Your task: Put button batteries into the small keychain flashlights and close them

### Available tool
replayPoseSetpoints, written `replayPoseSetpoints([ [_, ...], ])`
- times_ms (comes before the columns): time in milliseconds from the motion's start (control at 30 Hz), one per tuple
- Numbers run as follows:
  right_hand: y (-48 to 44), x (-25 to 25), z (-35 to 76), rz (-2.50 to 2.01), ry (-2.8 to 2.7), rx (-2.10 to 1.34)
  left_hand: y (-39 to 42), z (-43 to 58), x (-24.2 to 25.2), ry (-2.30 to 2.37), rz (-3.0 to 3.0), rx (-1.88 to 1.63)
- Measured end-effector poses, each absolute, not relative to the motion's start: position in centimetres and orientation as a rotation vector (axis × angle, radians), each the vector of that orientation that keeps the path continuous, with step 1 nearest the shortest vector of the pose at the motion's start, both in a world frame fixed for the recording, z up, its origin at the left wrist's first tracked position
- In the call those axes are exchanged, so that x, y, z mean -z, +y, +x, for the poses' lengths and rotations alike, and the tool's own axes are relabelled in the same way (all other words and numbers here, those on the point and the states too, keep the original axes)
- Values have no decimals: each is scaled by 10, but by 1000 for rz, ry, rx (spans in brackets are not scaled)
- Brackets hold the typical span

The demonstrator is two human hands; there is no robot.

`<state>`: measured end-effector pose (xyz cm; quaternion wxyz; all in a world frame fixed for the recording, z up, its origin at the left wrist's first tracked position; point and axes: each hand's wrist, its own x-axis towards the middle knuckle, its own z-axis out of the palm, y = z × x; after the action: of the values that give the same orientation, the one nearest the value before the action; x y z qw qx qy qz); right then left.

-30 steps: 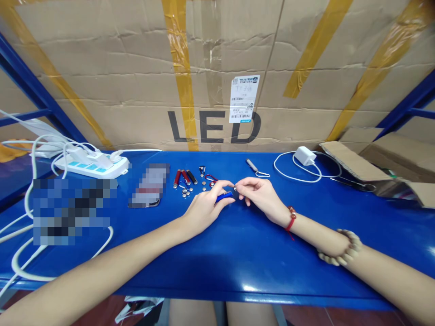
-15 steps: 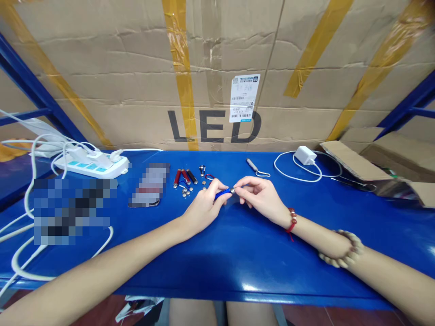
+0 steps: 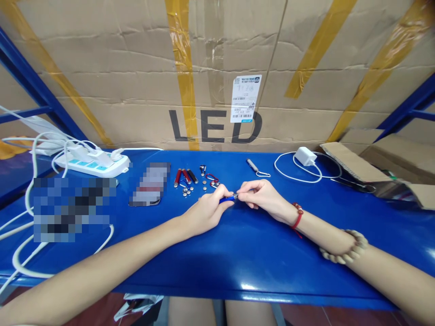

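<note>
Between the thumb and fingers of my left hand [image 3: 211,209] is the barrel of a small blue mini flashlight [image 3: 227,198], held at a slight tilt. My right hand [image 3: 254,194] is closed in a pinch at its silver metal end [image 3: 235,196]; the fingertips hide part of that end. Beyond my left hand lie red tubes [image 3: 178,178], a black tube [image 3: 192,176], several button cells [image 3: 185,192], a blue carabiner [image 3: 184,184], a red carabiner [image 3: 213,177] and small metal end pieces [image 3: 203,169].
A silver mini flashlight [image 3: 252,165] with a carabiner lies further back. On the left are a phone [image 3: 149,184], a power strip [image 3: 102,165] and looping white cables. A charger [image 3: 305,156] and an opened carton [image 3: 356,165] are on the right. A large cardboard box [image 3: 136,90] stands behind the blue table [image 3: 272,262].
Both hands have shifted slightly right and toward me with the blue flashlight. My right fingers have closed in nearer its silver end. The red carabiner shows more fully.
</note>
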<state>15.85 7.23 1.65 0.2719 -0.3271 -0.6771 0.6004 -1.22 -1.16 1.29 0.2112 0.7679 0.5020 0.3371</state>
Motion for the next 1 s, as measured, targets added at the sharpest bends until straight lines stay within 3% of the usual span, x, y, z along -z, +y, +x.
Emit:
replayPoseSetpoints([
  [567,70,-22,160,-929,-1967,-1716,-14,-14,-9,1329,2455,-834],
  [1000,63,-29,158,-951,-1877,-1821,-9,-15,-5,1364,2616,-960],
])
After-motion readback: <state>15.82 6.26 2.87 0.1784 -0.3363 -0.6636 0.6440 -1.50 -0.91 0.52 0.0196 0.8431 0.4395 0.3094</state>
